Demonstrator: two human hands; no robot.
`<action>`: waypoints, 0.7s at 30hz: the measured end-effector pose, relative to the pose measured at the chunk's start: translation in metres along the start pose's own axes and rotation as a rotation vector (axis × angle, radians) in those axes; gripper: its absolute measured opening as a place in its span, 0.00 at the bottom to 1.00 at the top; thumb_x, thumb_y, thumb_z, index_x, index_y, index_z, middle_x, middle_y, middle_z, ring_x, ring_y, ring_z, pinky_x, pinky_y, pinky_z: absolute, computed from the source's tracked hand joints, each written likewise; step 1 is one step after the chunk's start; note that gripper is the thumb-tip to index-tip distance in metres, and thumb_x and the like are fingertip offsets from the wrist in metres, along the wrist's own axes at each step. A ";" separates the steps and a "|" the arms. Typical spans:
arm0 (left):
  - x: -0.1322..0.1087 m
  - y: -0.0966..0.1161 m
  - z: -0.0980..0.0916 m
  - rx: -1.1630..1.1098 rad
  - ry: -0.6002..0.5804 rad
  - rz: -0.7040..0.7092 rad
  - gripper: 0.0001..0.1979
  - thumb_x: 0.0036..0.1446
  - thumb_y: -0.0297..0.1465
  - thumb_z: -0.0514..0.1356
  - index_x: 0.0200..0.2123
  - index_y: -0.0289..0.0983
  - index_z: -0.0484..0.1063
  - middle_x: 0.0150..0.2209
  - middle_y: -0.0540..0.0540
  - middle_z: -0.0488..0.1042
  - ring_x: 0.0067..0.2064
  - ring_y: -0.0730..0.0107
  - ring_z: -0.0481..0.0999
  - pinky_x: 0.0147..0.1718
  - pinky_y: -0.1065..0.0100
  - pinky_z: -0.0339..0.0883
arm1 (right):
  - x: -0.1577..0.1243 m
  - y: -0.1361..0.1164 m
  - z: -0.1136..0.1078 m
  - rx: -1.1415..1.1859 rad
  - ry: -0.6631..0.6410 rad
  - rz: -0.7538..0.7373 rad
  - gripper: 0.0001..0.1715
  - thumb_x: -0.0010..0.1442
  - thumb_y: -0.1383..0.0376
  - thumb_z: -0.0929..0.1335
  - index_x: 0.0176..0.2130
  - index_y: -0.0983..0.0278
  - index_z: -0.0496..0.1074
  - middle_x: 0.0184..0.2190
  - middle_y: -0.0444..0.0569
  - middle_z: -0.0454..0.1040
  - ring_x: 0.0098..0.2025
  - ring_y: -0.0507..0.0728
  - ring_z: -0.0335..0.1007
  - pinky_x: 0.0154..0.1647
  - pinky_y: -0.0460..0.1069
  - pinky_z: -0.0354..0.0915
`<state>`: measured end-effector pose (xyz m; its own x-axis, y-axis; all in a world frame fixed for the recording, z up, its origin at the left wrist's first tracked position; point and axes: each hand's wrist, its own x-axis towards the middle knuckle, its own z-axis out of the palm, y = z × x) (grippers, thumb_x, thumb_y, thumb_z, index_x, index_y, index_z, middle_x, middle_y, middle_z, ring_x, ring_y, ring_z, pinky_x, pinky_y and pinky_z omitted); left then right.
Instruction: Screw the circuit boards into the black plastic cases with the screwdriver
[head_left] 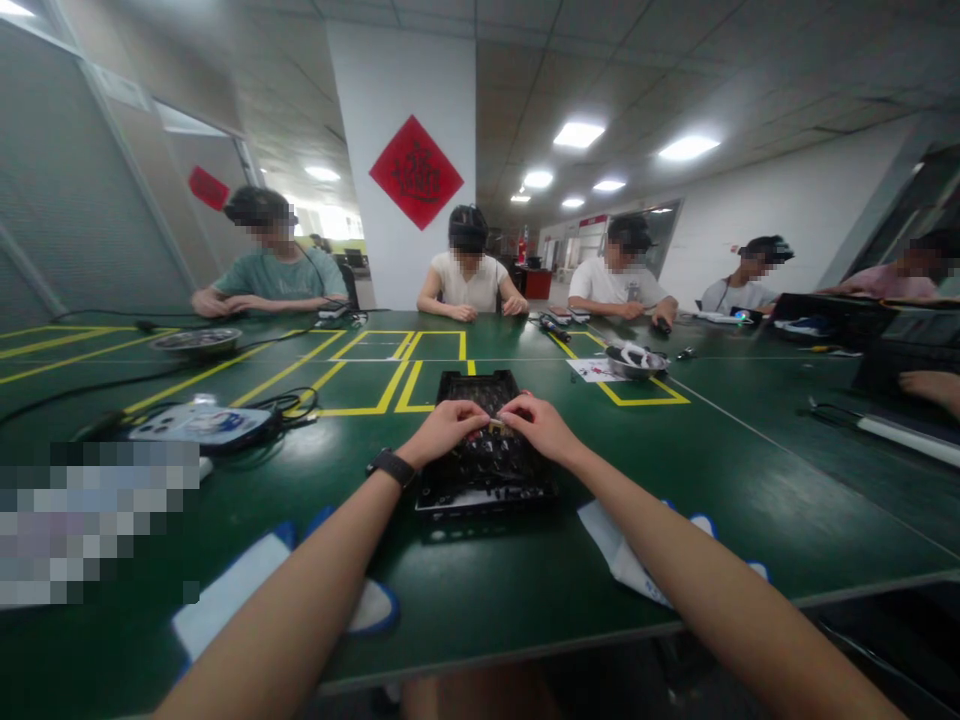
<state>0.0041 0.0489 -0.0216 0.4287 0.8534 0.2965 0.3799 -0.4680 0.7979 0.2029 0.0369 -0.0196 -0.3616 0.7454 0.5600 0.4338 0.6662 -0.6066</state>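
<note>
A black plastic housing (480, 490), open at the top and full of small dark parts, lies on the green table in front of me. My left hand (448, 432), with a black watch on the wrist, is over its left side with fingertips pinched. From the right, my right hand (541, 428) also pinches, its fingertips almost meeting the left ones. A small pale piece (496, 421) shows between the two sets of fingertips; its kind is too small to tell. Some brownish-gold parts lie inside the housing just below.
White and blue gloves (236, 590) lie beneath my left forearm, another glove (626, 550) by my right. A metal bowl (636, 362) stands ahead right, another bowl (196, 342) far left. A cabled white device (202, 424) lies left. Several people sit around the table (360, 470).
</note>
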 end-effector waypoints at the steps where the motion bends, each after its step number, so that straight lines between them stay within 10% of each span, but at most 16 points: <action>1: 0.000 0.000 0.000 -0.003 0.000 -0.009 0.16 0.51 0.41 0.55 0.31 0.32 0.73 0.22 0.50 0.70 0.24 0.75 0.67 0.25 0.73 0.59 | 0.000 0.000 0.000 0.007 -0.015 -0.002 0.11 0.56 0.62 0.64 0.33 0.64 0.73 0.33 0.47 0.74 0.38 0.53 0.67 0.43 0.50 0.60; 21: -0.001 0.001 0.000 0.009 0.043 -0.012 0.16 0.51 0.40 0.55 0.30 0.33 0.73 0.20 0.51 0.68 0.23 0.75 0.65 0.24 0.73 0.57 | 0.001 0.005 0.002 0.119 -0.031 0.052 0.11 0.54 0.62 0.65 0.36 0.65 0.71 0.34 0.47 0.72 0.37 0.53 0.67 0.41 0.49 0.62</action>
<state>0.0042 0.0478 -0.0210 0.3885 0.8678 0.3097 0.3917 -0.4598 0.7970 0.2027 0.0406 -0.0231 -0.3674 0.7784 0.5090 0.3522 0.6230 -0.6985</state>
